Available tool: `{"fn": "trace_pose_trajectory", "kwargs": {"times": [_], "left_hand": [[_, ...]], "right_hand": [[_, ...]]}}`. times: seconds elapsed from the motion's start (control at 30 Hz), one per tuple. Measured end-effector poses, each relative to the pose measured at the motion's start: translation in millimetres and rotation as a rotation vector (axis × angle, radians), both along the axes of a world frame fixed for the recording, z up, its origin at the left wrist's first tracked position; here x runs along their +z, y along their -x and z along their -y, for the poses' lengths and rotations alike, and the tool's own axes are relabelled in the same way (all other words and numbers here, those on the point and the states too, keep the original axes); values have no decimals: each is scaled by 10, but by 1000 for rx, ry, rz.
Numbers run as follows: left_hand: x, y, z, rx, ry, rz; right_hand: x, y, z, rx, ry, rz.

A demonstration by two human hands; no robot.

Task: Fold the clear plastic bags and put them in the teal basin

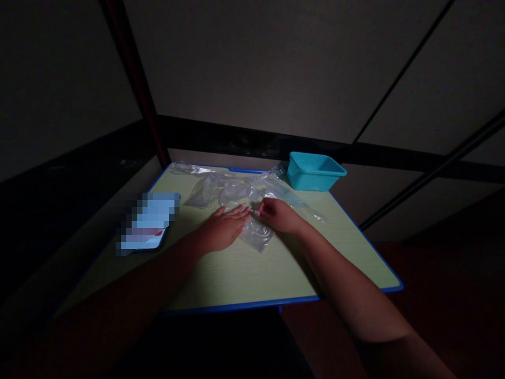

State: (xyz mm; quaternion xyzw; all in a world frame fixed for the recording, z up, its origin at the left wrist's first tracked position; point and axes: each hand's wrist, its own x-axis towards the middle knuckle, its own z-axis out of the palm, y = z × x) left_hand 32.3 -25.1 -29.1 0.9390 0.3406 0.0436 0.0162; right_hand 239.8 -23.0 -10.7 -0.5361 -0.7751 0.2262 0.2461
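- Slick and thin, the clear bag [259,238] by the left hand [224,227] and right hand [278,215] could skid or tear, I'd say, if tugged unevenly.
- Left lies flat, fingers outstretched, grasping nothing; right is curled, and I can't tell whether it's pinching plastic.
- Glossy, crinkled sheeting [199,193] covers the tabletop [236,281] beyond, near a smooth, flared turquoise tub [311,180].

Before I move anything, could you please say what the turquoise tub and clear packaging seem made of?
Turquoise tub: probably moulded plastic, smooth with a soft sheen and rounded corners. Clear packaging: likely thin plastic film, glossy, given its see-through wrinkles and bright glints.
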Motion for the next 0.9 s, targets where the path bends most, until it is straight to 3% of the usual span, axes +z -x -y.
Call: {"fn": "trace_pose_trajectory", "kwargs": {"times": [0.07,0.17,0.23,0.4,0.6,0.77,0.9], "left_hand": [[8,3,1,4,22,-2],[3,6,-2,6,36,18],[-10,11,-8,10,41,25],[-35,40,-28,6,46,22],[-40,59,-49,26,81,38],[-9,50,-25,46,107,44],[-10,51,-10,65,97,42]], "right_hand": [[137,-97,56,82,58,-17],[341,-231,149,324,328,39],[442,-277,204,428,426,121],[532,-226,280,456,210,292],[411,-49,323,497,31,262],[343,85,445,352,-90,447],[373,214,527,318,-143,545]]}}
